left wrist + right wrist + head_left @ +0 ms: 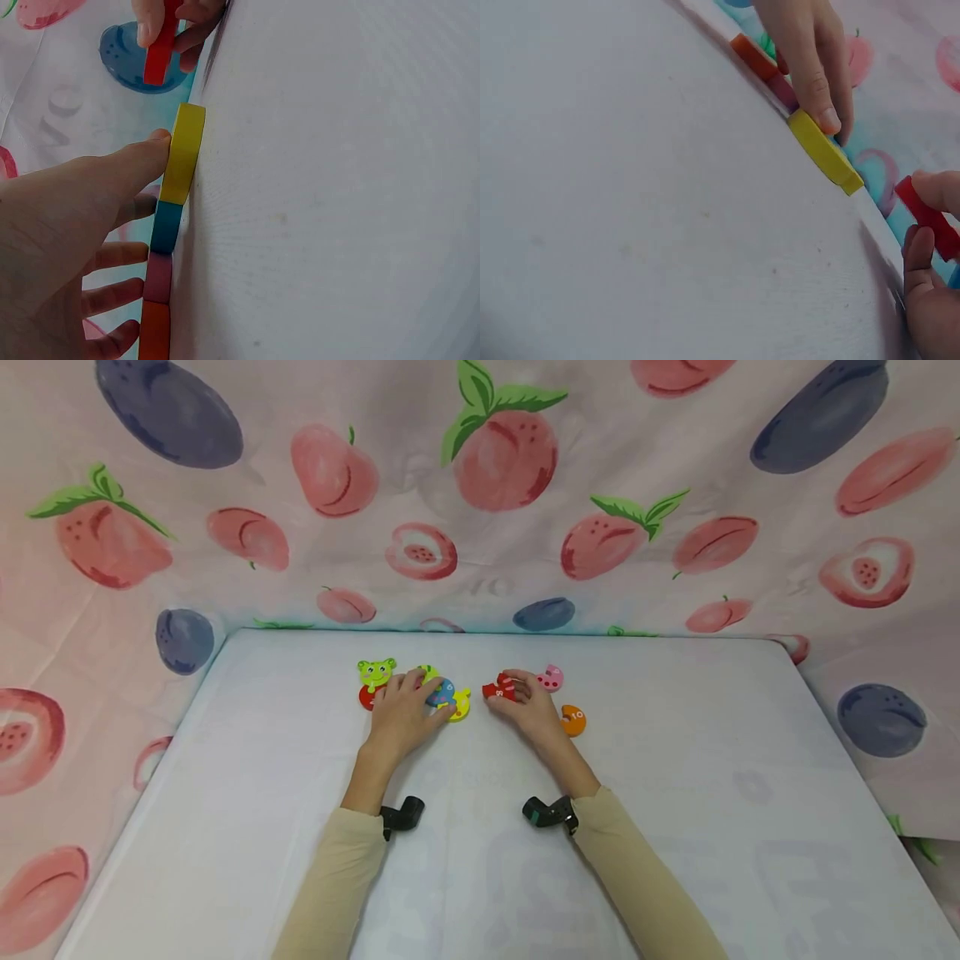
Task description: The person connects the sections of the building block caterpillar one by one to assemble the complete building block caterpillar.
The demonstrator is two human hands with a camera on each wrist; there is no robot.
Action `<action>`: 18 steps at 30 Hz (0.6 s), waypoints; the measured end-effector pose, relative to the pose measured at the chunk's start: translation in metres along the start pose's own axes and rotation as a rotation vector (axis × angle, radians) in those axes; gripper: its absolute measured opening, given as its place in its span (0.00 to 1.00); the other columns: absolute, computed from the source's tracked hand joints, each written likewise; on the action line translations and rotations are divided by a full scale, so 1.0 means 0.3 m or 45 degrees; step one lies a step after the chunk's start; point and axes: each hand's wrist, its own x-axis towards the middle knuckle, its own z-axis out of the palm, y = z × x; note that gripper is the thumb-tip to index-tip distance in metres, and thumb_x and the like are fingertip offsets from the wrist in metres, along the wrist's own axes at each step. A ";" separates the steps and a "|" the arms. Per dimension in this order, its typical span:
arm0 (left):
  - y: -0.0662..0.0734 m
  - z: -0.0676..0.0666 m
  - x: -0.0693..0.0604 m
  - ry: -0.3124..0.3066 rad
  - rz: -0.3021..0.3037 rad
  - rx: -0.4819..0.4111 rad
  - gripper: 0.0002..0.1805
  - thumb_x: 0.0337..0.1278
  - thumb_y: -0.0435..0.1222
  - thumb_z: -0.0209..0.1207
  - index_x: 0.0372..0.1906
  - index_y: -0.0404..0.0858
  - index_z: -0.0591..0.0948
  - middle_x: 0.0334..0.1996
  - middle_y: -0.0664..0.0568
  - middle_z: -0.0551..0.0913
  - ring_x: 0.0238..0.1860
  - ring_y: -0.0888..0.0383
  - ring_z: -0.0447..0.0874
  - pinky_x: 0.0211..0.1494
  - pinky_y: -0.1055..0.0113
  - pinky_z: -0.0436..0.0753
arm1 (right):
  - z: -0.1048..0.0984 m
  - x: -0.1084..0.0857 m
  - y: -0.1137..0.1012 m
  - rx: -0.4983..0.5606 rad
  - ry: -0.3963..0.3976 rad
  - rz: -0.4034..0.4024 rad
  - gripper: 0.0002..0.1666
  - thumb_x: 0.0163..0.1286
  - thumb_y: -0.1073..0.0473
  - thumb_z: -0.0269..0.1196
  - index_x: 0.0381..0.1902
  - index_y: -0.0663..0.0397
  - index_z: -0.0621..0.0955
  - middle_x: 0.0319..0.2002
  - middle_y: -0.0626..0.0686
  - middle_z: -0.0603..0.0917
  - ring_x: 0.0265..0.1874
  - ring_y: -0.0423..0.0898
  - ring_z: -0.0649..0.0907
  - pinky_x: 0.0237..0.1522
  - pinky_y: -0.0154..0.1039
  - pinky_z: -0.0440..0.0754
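A row of flat caterpillar puzzle pieces lies on the table, starting at a green smiling head piece (376, 672) with a red piece (367, 697) below it. My left hand (399, 720) spreads over the row, its thumb touching the yellow piece (461, 707) at the right end. A blue piece (442, 692) and a green piece (428, 673) show beside its fingers; other pieces are partly covered by the hand. Between thumb and fingers, my right hand (536, 708) pinches a red numbered piece (495, 689), raised off the table to the right of the yellow one.
A pink piece (552, 678) and an orange piece (573, 721) marked 10 lie loose just right of the right hand. Behind the white table (675, 760) hangs a fruit-print cloth (495, 552).
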 end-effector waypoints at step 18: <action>0.005 0.003 0.004 -0.037 -0.026 0.045 0.34 0.60 0.59 0.56 0.69 0.51 0.70 0.71 0.47 0.64 0.70 0.45 0.59 0.70 0.41 0.63 | -0.001 0.041 -0.007 0.131 -0.088 -0.090 0.22 0.75 0.58 0.53 0.64 0.53 0.65 0.57 0.60 0.76 0.39 0.50 0.83 0.46 0.32 0.83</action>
